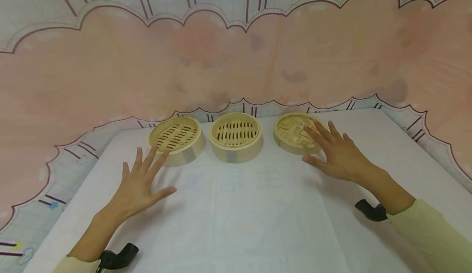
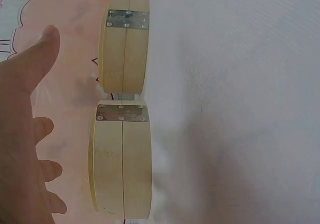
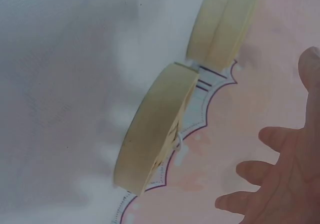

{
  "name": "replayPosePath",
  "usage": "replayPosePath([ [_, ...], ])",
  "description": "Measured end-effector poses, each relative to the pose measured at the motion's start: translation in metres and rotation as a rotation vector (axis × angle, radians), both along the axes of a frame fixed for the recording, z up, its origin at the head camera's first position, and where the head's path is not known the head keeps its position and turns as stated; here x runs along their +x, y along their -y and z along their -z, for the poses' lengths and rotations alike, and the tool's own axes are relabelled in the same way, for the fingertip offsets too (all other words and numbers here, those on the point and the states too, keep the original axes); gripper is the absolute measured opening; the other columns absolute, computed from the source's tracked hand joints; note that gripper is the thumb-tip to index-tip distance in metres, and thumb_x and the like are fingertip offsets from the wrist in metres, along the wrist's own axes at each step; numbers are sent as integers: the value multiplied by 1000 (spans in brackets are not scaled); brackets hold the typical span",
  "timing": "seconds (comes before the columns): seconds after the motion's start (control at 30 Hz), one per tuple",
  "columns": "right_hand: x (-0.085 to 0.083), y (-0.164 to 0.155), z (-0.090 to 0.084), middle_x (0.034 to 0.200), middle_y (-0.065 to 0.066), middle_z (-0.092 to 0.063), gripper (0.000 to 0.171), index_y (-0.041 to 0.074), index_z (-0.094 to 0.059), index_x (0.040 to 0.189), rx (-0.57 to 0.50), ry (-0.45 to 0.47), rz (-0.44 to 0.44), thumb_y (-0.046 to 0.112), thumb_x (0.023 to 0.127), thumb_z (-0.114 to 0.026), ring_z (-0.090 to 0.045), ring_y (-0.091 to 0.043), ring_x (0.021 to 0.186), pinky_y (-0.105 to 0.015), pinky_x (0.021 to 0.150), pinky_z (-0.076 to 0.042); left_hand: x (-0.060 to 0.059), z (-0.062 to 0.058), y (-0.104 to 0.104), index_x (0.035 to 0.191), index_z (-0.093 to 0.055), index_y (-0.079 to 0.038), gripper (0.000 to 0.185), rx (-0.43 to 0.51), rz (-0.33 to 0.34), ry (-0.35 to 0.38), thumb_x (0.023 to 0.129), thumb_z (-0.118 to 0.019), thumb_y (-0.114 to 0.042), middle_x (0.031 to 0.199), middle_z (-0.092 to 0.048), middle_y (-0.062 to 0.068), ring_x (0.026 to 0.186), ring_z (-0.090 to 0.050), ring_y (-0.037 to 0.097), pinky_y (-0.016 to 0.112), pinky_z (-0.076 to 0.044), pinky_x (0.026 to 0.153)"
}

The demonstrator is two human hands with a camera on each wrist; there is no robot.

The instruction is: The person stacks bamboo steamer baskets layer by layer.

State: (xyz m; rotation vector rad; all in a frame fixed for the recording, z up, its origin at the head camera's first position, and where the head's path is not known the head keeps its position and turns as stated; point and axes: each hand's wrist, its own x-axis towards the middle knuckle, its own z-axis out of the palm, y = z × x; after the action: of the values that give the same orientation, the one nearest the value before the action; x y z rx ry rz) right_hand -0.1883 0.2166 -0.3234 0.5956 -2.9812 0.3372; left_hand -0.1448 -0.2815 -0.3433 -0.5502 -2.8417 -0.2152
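Note:
Two round bamboo steamer baskets stand on the white table: a left basket point(image 1: 176, 138) and a middle basket point(image 1: 236, 136), each with a slatted base and a metal clip on its side. To their right lies a woven bamboo steamer lid point(image 1: 293, 131) with a small white loop on top. My left hand point(image 1: 138, 189), fingers spread, hovers before the left basket, its fingertips overlapping the rim in the head view. With fingers spread too, my right hand point(image 1: 337, 154) is over the lid's right side and hides part of it. Both hands hold nothing.
A white cloth point(image 1: 243, 224) covers the table. Behind it hangs a patterned backdrop point(image 1: 221, 60) in pink and white with scalloped edges. Black wrist mounts point(image 1: 118, 256) jut out below both wrists.

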Motion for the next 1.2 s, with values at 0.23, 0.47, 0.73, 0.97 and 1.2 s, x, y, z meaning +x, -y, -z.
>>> replayPosePath([
  [0.23,-2,4,2,158,-15,-9,81,21,-17,154,-29,-22,-8,61,91,-49,-4,-45,141,-74,104,-14,-3,2,4,154,-11,-29,95,88,-2,-8,82,-66,-55,159,-8,16,139,2,50,84,-10,93],
  [0.47,-6,23,8,158,-16,-13,80,19,-20,154,-88,-47,-45,61,91,-49,-6,-44,142,-72,105,-15,-5,1,16,154,-14,-27,91,178,-13,4,84,-68,-48,158,-7,17,139,1,50,83,-8,94],
  [0.73,-6,58,10,158,-11,-17,78,20,-24,152,-166,-65,-106,59,90,-52,-9,-40,143,-68,108,-15,-13,3,25,153,-19,-13,85,311,-68,40,88,-65,-43,157,-8,21,139,-1,50,84,-9,92],
  [0.97,-7,90,17,157,-7,-20,75,20,-27,151,-243,-92,-158,57,92,-52,-14,-36,143,-64,109,-20,-29,13,28,153,-19,-9,81,451,-95,76,91,-64,-37,156,-9,24,140,-5,47,77,-13,101],
  [1.2,-15,123,21,154,-9,-28,72,15,-31,150,-305,-138,-258,57,94,-48,-22,-37,140,-67,105,-26,-38,21,31,152,-18,-6,81,551,-116,61,92,-65,-32,153,-14,30,138,-13,49,72,-17,105],
])
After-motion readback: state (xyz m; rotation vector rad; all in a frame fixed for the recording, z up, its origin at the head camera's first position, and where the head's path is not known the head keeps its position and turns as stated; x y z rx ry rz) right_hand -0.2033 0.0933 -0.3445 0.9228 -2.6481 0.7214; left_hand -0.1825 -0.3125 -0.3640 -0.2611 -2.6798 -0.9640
